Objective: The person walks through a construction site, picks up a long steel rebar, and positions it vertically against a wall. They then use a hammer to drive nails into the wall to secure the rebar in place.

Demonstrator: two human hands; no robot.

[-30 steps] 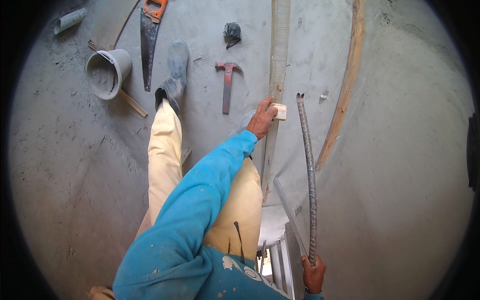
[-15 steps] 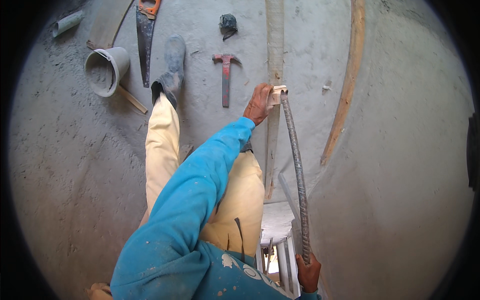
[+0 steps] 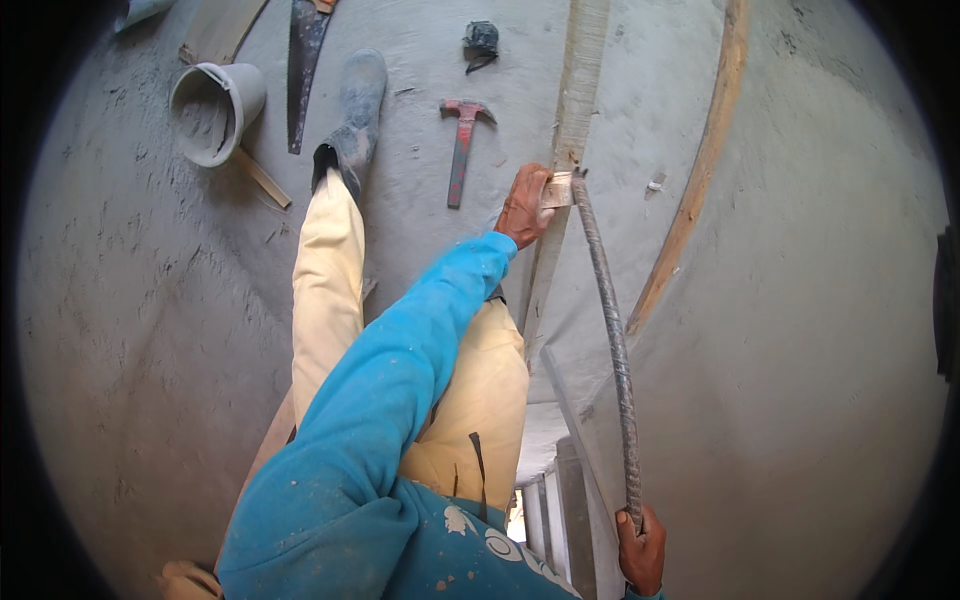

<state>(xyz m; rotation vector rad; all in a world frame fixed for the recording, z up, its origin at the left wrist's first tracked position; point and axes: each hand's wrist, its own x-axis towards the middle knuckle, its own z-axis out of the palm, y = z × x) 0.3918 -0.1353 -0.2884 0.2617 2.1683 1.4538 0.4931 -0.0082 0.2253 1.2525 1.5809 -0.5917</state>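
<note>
My right hand [image 3: 642,552] is wrapped round the near end of a ribbed steel bar [image 3: 616,340]. The bar's far tip, which looks forked, rests against a small wooden block [image 3: 558,190]. My left hand [image 3: 524,206] is closed on that block, over a long wooden board [image 3: 583,75]. Whether the block is fixed to the board I cannot tell. Left of the board lies a claw hammer [image 3: 462,152] with a worn red and grey handle. A black, tape-measure-shaped object [image 3: 481,42] sits beyond the hammer.
A whitish bucket [image 3: 240,95] lies tipped at the far left, near a handsaw [image 3: 306,70] and a wood strip [image 3: 262,180]. My boot [image 3: 360,105] stands beside the saw. A long wooden strip [image 3: 712,150] runs along the right. Slatted bars and an opening [image 3: 545,515] show below.
The view has shifted slightly, moving the floor objects in it. My right hand and the near end of the bar have swung to the right. My left hand stays closed on the block.
</note>
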